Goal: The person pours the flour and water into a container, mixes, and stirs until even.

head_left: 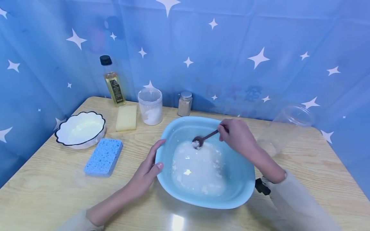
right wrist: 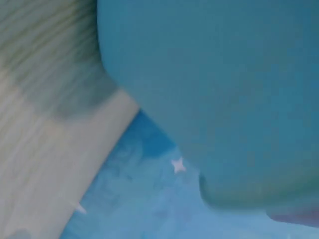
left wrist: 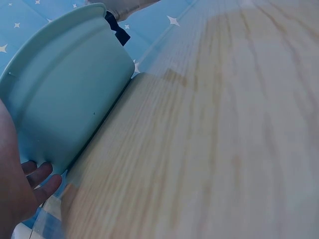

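From the head view, the right hand [head_left: 238, 136] pinches a spoon [head_left: 202, 139] over white powder in the blue basin [head_left: 245, 179], while the left hand [head_left: 147, 170] presses its straight fingers on the basin's left rim, seemingly to steady it. The blue sponge [head_left: 103, 157] lies left; the near counter [head_left: 43, 189] gives room. The left wrist view shows fingers [left wrist: 37, 177] under the basin wall [left wrist: 65, 99]. The right wrist view shows only blurred basin [right wrist: 224, 74].

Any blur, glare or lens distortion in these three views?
Head view: sharp, wide-angle bending of the table edges, ceiling-light glare at its near edge and on the wet white mix in the basin. Left wrist view: slightly soft, basin wall readable. Right wrist view: heavily blurred, only blue shapes.
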Demonstrator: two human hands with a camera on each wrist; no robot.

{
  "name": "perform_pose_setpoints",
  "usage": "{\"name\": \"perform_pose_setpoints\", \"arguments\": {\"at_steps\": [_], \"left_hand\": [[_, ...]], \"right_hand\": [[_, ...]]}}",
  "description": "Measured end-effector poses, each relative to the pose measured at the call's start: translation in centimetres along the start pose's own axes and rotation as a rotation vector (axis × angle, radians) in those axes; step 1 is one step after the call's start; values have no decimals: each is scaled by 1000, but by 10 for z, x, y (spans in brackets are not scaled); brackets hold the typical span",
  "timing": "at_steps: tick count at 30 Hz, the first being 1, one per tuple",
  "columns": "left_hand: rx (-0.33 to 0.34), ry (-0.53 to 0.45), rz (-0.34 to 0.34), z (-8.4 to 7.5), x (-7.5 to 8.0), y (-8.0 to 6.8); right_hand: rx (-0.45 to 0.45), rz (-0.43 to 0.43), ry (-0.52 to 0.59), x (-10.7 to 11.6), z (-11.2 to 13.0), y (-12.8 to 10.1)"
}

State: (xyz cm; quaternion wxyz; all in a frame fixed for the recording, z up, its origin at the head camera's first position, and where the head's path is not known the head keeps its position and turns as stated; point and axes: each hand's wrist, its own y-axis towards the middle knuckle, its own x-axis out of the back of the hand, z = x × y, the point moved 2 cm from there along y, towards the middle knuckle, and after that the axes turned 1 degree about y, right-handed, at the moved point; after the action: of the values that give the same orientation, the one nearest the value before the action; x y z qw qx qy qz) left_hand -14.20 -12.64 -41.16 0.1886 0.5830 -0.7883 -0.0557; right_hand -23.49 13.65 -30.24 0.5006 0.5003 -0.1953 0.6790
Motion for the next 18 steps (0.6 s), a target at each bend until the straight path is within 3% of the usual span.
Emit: {"name": "perform_pose_setpoints", "arguments": {"at_steps": [4, 9, 14, 18], "left_hand": [[-2, 5, 3, 0, 0, 0], [-8, 8, 9, 0, 0, 1], [0, 13, 4, -1, 0, 1], [-2, 8, 5, -3, -1, 1]], "right_hand": [[-51, 55, -39, 19, -6, -11], [-59, 37, -3, 33, -6, -19], [3, 18, 64, 17, 3, -9], [20, -11, 50, 4, 3, -2]]}}
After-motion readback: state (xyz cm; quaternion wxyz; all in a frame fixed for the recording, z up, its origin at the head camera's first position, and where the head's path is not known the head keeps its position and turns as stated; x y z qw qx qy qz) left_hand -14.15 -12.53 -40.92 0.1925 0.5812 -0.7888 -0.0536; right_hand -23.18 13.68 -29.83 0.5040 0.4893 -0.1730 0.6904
